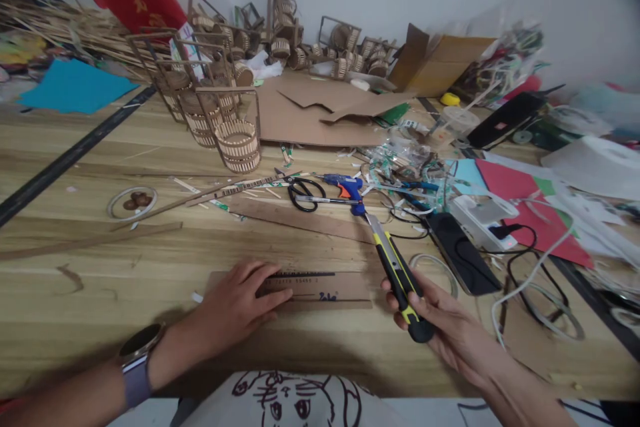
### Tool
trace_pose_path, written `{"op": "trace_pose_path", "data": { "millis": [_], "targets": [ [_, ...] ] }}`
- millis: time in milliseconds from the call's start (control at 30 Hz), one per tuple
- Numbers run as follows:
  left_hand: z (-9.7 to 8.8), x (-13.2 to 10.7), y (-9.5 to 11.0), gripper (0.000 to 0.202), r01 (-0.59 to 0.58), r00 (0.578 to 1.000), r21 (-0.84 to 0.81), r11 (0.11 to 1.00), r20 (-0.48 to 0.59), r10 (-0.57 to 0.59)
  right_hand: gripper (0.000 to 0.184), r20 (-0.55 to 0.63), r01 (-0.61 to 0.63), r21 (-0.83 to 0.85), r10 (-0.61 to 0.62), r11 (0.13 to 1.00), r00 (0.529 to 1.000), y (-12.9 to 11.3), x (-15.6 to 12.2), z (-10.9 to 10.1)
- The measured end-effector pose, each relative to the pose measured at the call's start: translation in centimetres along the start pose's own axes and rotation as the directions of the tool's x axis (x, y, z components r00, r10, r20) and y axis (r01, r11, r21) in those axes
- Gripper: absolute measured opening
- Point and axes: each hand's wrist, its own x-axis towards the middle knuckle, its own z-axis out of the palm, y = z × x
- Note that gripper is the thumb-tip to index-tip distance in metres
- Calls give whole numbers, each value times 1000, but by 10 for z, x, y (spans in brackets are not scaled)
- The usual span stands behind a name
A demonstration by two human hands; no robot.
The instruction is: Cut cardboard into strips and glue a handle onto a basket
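Note:
A strip of brown cardboard (345, 288) with printed marks and blue handwriting lies flat near the table's front edge. My left hand (245, 300) rests on its left part with the fingers spread. In my right hand (435, 313) is a yellow and black utility knife (397, 273), its blade out and pointing up and away from me, raised off the cardboard. Beyond the blade tip lies a blue glue gun (346, 185), with black-handled scissors (306, 195) and a pen (325, 200) beside it.
Small wooden buckets (239, 147) with tall handles stand at the back left. A smartphone (463, 253) and a white power strip (483, 220) with cables lie to the right. A white ring (133, 203) holds several brown balls. A large cardboard sheet (310, 113) lies farther back.

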Motion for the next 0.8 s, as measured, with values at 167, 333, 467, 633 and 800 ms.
{"op": "trace_pose_path", "data": {
  "millis": [167,333,467,633,800],
  "targets": [
    [0,0,1,29,-16,1000,23,1000,-15,16,38,-16,-12,97,14,995,1000,7,1,-1],
    [-1,1,1,30,3,1000,22,1000,10,-3,41,-54,-31,153,40,988,998,11,-1,-3],
    [0,0,1,31,-7,1000,23,1000,7,7,41,-38,-47,155,53,987,998,17,-4,-4],
    [2,-1,1,32,-20,1000,51,998,-11,20,39,27,-70,82,68,994,997,23,-6,-8],
    [0,0,2,30,-22,1000,55,998,-12,23,42,46,-8,-54,11,998,999,20,-6,-6]
  ]
}}
